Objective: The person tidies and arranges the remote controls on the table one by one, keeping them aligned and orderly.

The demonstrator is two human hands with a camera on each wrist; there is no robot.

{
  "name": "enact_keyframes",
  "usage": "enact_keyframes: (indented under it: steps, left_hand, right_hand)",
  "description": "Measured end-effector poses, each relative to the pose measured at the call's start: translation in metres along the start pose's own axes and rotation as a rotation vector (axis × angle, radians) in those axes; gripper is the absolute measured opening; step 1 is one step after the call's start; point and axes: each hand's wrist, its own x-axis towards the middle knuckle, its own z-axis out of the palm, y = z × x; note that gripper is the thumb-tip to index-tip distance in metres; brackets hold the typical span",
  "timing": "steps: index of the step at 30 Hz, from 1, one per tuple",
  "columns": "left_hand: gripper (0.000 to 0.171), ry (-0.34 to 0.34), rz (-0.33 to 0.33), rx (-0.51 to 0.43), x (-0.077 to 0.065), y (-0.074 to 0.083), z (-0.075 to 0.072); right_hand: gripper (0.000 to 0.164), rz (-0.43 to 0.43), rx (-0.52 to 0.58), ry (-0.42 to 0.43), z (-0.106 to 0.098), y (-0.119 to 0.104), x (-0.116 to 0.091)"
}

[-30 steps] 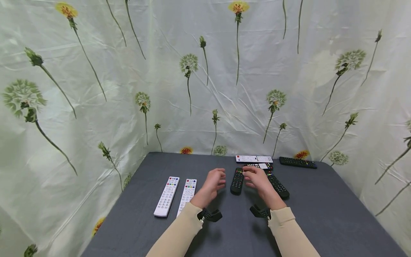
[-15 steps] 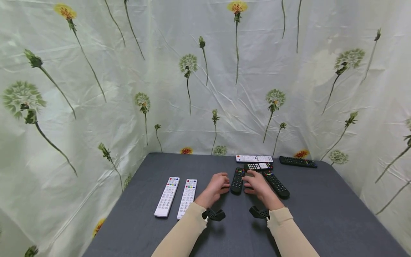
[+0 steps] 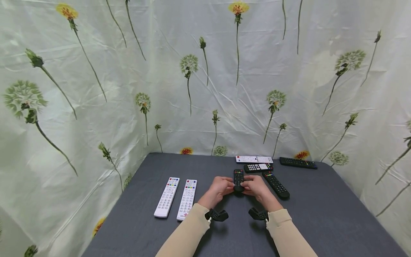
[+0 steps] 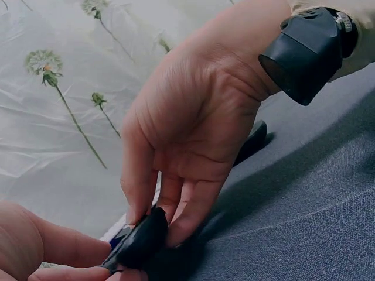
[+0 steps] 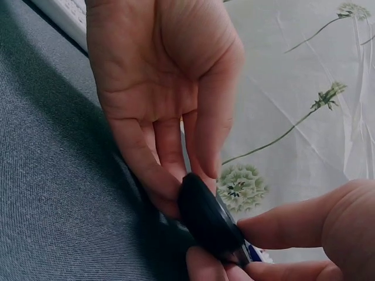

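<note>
Black remote (image 3: 238,180) sits midway between the side edges, toward the far edge of the bench (image 3: 321,214), pinched by left hand (image 3: 222,188) and right hand (image 3: 258,186). Uneven fingertip pressure could twist it loose. Dark fabric-like texture covers the bench; flower-printed sheeting (image 3: 128,89) hangs behind.

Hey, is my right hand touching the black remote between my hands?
Touching: the left wrist view shows your right hand pinching the black remote between thumb and fingers.
</note>
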Motion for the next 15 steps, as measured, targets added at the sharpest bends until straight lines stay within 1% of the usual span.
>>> enact_keyframes:
  steps: [6, 11, 15]
  left_hand:
    - [0.035, 0.033, 0.004, 0.004, -0.0013, 0.0015, -0.0019]
    - [0.036, 0.058, 0.003, -0.002, -0.0029, 0.0027, -0.0026]
    - [0.038, 0.053, 0.002, -0.007, -0.0034, 0.0025, -0.0019]
  right_hand:
    - [0.051, 0.008, 0.004, -0.008, 0.0015, -0.0029, -0.0005]
    - [0.054, 0.012, 0.008, -0.024, 0.0012, -0.0032, -0.0009]
    - [0.056, 0.006, 0.001, -0.023, -0.0006, -0.0011, -0.0007]
